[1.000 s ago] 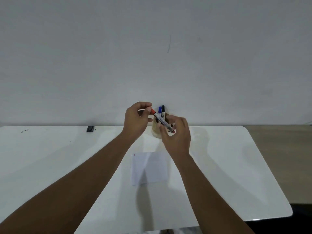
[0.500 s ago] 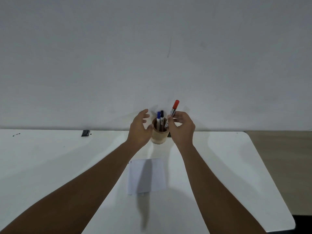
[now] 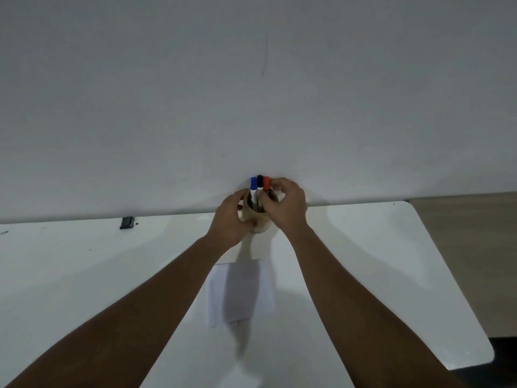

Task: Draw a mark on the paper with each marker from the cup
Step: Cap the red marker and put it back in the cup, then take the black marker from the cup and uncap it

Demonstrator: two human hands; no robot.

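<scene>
White table [image 3: 84,275] — left hand [image 3: 232,219] grips tan cup [image 3: 253,214]; right hand [image 3: 285,208] pinches red-capped marker [image 3: 267,184] upright inside

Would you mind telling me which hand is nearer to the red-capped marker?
The right hand: its fingertips touch the red-capped marker standing in the cup. The left hand holds the cup's left side, lower down.

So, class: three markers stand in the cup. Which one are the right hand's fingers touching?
The red-capped marker, rightmost in the cup; the right hand pinches it. The blue marker and the black marker stand untouched.
</scene>
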